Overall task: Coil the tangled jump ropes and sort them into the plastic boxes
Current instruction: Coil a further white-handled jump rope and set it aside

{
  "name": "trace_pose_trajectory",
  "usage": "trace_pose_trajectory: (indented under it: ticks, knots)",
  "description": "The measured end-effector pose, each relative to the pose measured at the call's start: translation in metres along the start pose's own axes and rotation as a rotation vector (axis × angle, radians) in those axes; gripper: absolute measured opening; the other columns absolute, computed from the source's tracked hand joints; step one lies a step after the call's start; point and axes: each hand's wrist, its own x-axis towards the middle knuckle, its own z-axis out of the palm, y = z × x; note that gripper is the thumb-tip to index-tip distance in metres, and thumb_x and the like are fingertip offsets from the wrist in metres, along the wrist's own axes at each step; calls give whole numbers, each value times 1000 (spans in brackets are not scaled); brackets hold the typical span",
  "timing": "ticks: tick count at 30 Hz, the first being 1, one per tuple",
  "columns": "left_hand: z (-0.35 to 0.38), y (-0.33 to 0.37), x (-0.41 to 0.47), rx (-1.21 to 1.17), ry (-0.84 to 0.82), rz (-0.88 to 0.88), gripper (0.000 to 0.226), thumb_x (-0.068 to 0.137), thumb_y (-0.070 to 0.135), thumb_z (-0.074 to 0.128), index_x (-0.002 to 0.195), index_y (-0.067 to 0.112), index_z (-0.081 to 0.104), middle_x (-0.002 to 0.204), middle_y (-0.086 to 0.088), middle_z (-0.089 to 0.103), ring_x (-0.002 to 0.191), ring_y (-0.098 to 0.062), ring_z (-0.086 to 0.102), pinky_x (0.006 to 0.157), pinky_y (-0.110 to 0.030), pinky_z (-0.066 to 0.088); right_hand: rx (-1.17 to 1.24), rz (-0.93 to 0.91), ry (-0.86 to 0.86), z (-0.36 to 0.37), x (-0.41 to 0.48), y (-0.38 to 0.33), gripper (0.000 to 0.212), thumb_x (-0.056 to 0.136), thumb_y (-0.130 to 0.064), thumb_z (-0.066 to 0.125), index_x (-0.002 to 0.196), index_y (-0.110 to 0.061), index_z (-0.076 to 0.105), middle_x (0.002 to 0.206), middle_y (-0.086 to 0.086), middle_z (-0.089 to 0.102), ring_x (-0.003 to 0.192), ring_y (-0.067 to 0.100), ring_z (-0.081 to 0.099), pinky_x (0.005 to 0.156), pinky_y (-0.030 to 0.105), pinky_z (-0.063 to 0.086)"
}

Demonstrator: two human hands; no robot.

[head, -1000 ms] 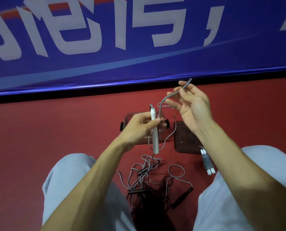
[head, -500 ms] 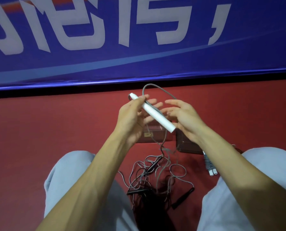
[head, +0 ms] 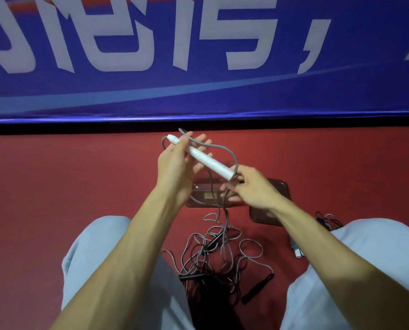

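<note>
Head view: I log a red floor (head: 55,198) under a blue banner (head: 198,96). Two plastic boxes (head: 278,189) sit ahead. Left hand (head: 177,163), fingers clamped on one white handle (head: 208,160); right hand (head: 253,189) pinches its grey rope (head: 222,148). One tangled pile (head: 213,253) lies between my knees.

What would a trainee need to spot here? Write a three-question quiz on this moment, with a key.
1. True or false: the left hand holds the white handle.
2. The grey cord is looped by the: A) left hand B) right hand C) neither.
3. Where does the tangled rope pile lie?

Key: 1 true; 2 B; 3 on the red floor, between the knees, nearer the person than the plastic boxes.
</note>
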Motion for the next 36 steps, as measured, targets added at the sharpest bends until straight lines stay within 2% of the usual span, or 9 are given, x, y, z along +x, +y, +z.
trace_pose_trajectory:
  ticks: [4, 7, 12, 16, 18, 20, 23, 30, 36]
  knots:
    - [-6, -4, 2, 421, 2, 20, 13, 99, 7, 49, 106, 9, 61, 102, -9, 73, 79, -20, 72, 61, -27, 57, 284, -53, 197, -16, 0, -13, 24, 96, 6, 45, 110, -13, 47, 77, 6, 64, 59, 14, 67, 58, 28, 57]
    - [-9, -12, 3, 739, -119, 77, 13, 96, 7, 55, 99, 10, 67, 86, -2, 73, 66, -5, 67, 54, -18, 47, 424, -69, 263, -27, 0, -21, 25, 96, 7, 45, 115, -9, 49, 79, 7, 64, 62, 19, 69, 64, 39, 60]
    - [-13, -28, 2, 1212, -338, 111, 12, 94, 16, 62, 85, 9, 69, 72, 7, 67, 62, -6, 57, 62, -28, 47, 704, -127, 233, -38, -3, -33, 27, 97, 8, 42, 119, -6, 49, 82, 9, 65, 69, 23, 71, 61, 39, 60]
    - [-8, -28, -6, 1149, -480, 24, 26, 95, 19, 61, 84, -4, 58, 66, -4, 52, 60, -16, 47, 60, -33, 40, 1028, -171, 174, -46, -3, -38, 22, 97, 9, 38, 109, -6, 48, 78, 9, 66, 72, 25, 72, 60, 36, 59]
    - [-2, -27, -12, 1052, -508, -29, 19, 97, 12, 59, 80, 5, 62, 62, 8, 60, 54, -7, 51, 57, -22, 42, 1132, -175, 163, -48, -3, -37, 21, 97, 10, 37, 105, -6, 48, 76, 9, 67, 74, 26, 72, 60, 34, 59]
    - [3, -29, -16, 966, -482, -21, 16, 96, 8, 58, 82, 10, 65, 62, 12, 66, 54, 1, 56, 53, -14, 42, 1222, -156, 183, -49, -2, -37, 19, 97, 10, 37, 103, -5, 48, 74, 9, 68, 75, 26, 73, 60, 33, 58]
    - [0, -32, -11, 899, -341, 92, 18, 94, 14, 63, 78, 12, 70, 71, -2, 72, 63, -6, 60, 58, -22, 46, 1276, -136, 241, -51, 0, -34, 19, 97, 10, 38, 107, -4, 45, 79, 14, 66, 76, 28, 73, 63, 34, 59]
    - [6, -25, -10, 522, -130, 59, 12, 93, 9, 63, 82, 7, 68, 76, -11, 72, 64, -24, 68, 59, -30, 55, 881, -51, 291, -42, 1, -27, 23, 95, 6, 48, 117, -4, 46, 97, 20, 64, 82, 32, 71, 69, 38, 60]
    - [8, -7, -8, 131, 17, -66, 7, 94, 9, 58, 88, 9, 63, 79, -7, 72, 65, -22, 70, 58, -29, 58, 245, 19, 51, -23, 3, -11, 32, 86, 18, 44, 94, -8, 61, 84, 8, 64, 61, 9, 64, 56, 21, 55]
